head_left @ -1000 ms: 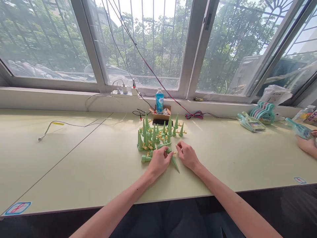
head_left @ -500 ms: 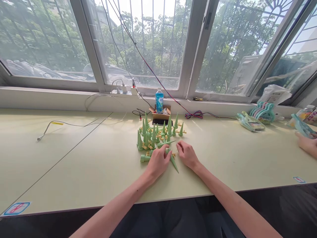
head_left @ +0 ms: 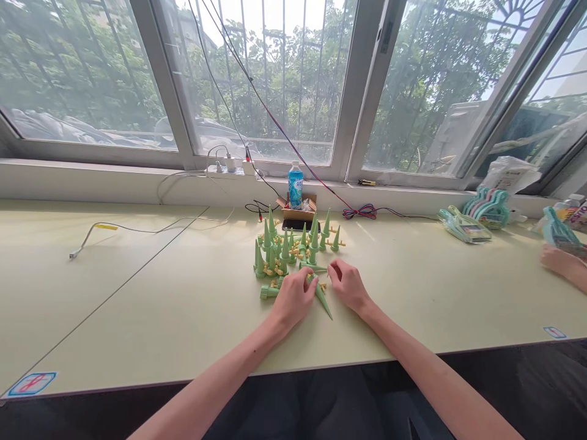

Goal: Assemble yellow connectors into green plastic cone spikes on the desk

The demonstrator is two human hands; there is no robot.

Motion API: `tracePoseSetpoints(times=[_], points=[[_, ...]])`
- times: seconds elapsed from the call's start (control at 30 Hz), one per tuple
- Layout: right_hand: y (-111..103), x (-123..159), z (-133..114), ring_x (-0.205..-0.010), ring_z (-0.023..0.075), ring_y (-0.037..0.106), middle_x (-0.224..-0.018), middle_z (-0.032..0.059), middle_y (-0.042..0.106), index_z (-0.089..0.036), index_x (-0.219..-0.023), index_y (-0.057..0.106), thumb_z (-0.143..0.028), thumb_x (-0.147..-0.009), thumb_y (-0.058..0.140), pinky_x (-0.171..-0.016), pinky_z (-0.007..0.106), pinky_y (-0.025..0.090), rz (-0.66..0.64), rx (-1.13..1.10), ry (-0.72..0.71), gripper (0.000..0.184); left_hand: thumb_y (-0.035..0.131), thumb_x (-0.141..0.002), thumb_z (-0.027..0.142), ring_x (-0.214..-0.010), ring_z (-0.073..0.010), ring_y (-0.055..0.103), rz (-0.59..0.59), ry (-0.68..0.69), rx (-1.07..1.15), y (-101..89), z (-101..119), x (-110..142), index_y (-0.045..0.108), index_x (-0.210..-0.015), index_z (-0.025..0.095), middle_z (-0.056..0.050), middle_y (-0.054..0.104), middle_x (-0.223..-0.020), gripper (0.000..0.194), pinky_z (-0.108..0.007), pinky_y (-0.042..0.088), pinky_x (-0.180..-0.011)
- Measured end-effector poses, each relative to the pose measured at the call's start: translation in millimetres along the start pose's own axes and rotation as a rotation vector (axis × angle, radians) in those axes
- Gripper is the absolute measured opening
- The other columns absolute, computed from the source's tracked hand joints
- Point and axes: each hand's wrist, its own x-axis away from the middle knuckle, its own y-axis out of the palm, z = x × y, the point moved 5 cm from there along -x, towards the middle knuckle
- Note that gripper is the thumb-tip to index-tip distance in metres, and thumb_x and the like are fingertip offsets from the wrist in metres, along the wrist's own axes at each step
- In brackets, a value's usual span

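Observation:
Near the front of a cluster of green plant watering spikes point(head_left: 285, 247) with yellow valves, my left hand point(head_left: 295, 297) is closed, its thumb and fingers curled over the thick end of a green watering spike point(head_left: 323, 303). That spike's point faces down and right. Just beyond these fingers lies another spike point(head_left: 314, 267), nearly level, its tip reaching the fingertips of my right hand point(head_left: 349, 286). The right fingers are bent and pinched together; whether they grip that tip or a small part is hidden. A further spike point(head_left: 268, 292) lies left of my left hand.
Behind the spikes are a dark phone point(head_left: 293, 225), a cardboard box point(head_left: 299, 214) and a blue bottle point(head_left: 295, 186). A coiled cable point(head_left: 360, 211) lies by the sill. At right are teal hangers point(head_left: 488, 208) and another person's hand point(head_left: 562, 261) holding hangers.
The spike beyond my left fingers has swung its tip down and slightly right, to my right fingertips. My hands have hardly moved. The other person's hand has shifted left with its hangers.

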Motion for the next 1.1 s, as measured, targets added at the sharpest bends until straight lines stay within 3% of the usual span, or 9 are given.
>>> tracePoseSetpoints(times=[0.47,0.67,1.1], points=[[0.5,0.0,-0.5,-0.056,0.0146,0.046,-0.063,-0.001,0.052,-0.02,-0.075,0.053,-0.031,-0.092,0.042,-0.057,0.026,0.037,0.001,-0.007,-0.012,0.024,0.044,-0.096,0.026,-0.064,-0.0203,0.059,-0.069,0.02,-0.035,5.5,-2.7,-1.7,0.069,-0.094,0.017,-0.005,0.067,-0.071,0.026,-0.03,0.044,-0.067],[0.2,-0.1,-0.1,-0.057,0.015,0.048,-0.064,-0.0002,0.054,-0.019,-0.079,0.057,-0.032,-0.093,0.041,-0.058,0.026,0.039,-0.006,-0.042,-0.006,0.025,0.044,-0.095,0.026,-0.056,-0.0168,0.053,-0.035,0.018,0.022,3.3,-2.9,-1.4,0.066,-0.094,0.018,-0.001,0.06,-0.061,0.024,-0.028,0.041,-0.063],[-5.3,-1.1,3.0,-0.065,0.0179,0.057,-0.07,0.0031,0.061,-0.019,-0.082,0.056,-0.039,-0.095,0.044,-0.06,0.028,0.043,0.051,-0.191,0.084,0.027,0.039,-0.096,0.028,-0.056,-0.0138,0.05,0.015,-0.017,0.107,-2.4,-1.2,-1.6,0.056,-0.089,0.018,0.002,0.058,-0.064,0.021,-0.024,0.04,-0.058]])
